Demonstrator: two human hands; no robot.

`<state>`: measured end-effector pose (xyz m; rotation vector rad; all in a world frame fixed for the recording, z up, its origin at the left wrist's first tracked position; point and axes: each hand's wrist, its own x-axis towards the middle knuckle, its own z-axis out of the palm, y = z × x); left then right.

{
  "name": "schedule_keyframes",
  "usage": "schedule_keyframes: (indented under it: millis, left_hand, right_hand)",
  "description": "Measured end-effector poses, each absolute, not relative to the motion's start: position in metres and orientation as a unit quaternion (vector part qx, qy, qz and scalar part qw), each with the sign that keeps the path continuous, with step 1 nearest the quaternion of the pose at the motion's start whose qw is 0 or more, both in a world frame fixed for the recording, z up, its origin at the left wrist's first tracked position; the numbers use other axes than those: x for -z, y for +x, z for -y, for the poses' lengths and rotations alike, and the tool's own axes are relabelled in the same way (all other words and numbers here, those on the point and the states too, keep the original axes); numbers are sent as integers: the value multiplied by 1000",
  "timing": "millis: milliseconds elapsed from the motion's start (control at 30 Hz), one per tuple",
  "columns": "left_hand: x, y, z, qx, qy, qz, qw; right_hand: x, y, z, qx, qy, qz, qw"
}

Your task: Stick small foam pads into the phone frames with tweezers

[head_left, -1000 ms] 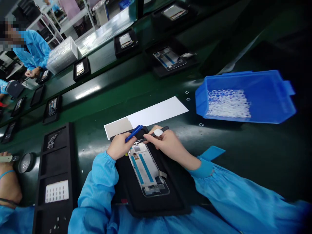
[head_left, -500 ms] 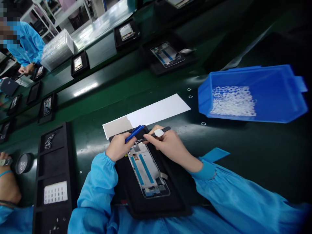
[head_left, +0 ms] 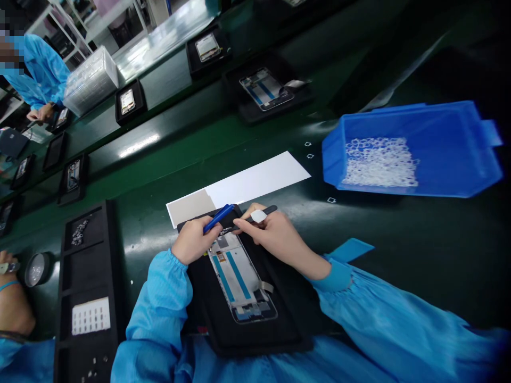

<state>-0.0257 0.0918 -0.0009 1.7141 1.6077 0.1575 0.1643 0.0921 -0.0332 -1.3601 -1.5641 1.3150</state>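
Our left hand (head_left: 194, 239) grips a blue tool (head_left: 219, 218); our right hand (head_left: 277, 236) pinches a dark tool (head_left: 271, 210) at the far end of the phone frame (head_left: 238, 266), lying on its black tray (head_left: 255, 340). We should work lightly there.

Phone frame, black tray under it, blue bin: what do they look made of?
Phone frame: probably metal, satin finish, from its silver-grey sheen. Black tray: foam or matte plastic; its surface barely shines, so I cannot tell which. Blue bin: likely moulded plastic, smooth finish, from its even colour.
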Motion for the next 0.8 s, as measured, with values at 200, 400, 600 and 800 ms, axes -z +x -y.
schedule_keyframes:
  millis: [200,400,600,800]
  left_hand:
    - [2,-27,-91,-64,674,-629,382]
    - [0,-25,-90,-60,669,-634,384]
    - [-1,-21,-89,-22,684,-650,330]
    - [-3,-20,-91,23,693,-652,307]
  right_hand:
    - [32,165,-92,-510,-519,600,331]
    - [30,165,-93,-497,-522,609,329]
    - [28,165,-91,-458,-527,638,325]
    - [32,170,-86,-459,-512,630,362]
